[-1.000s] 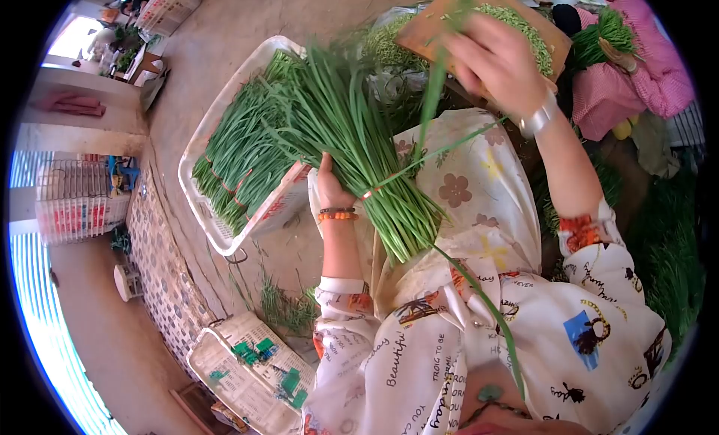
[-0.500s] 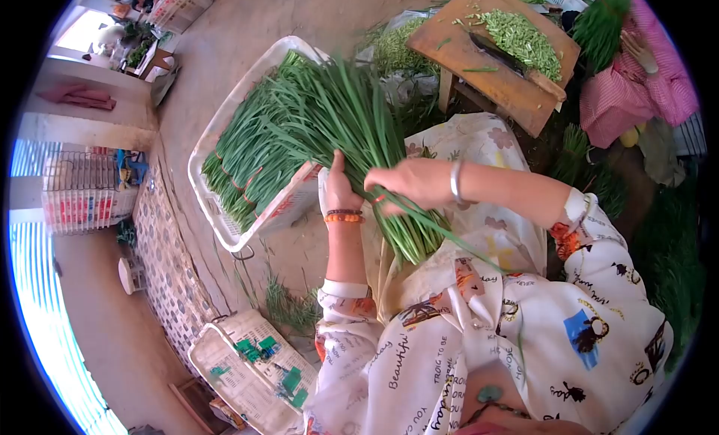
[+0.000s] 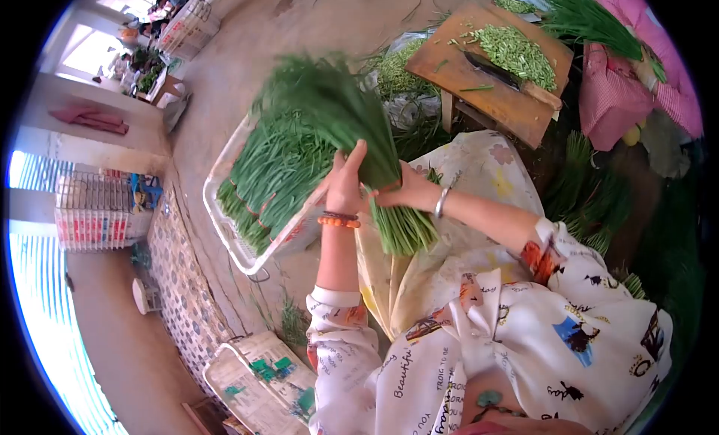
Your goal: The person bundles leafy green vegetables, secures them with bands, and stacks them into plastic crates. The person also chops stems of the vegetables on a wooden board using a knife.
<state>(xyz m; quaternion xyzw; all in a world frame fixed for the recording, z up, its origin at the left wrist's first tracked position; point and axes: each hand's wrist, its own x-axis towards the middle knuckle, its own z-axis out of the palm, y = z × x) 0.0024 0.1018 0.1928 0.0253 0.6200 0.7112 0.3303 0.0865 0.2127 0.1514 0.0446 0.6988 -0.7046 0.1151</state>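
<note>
A large bundle of long green stalks hangs over my lap, its leafy tops blurred and its pale cut ends toward me. My left hand is against the bundle's left side, thumb raised, fingers partly behind the stalks. On the right side my right hand grips the same bundle near a reddish band. Just beyond, at the left, a white basket holds tied green bundles.
A wooden board bears a knife and chopped green pieces. A co-worker in pink holds green stalks at the upper right. A paper-lined basket stands at the lower left. Loose stalks lie on the floor.
My right hand came from above the board to the bundle and now grips its right side. The bundle's leafy tops have swung, and the view has shifted slightly. The co-worker's stalks have tilted leftward.
</note>
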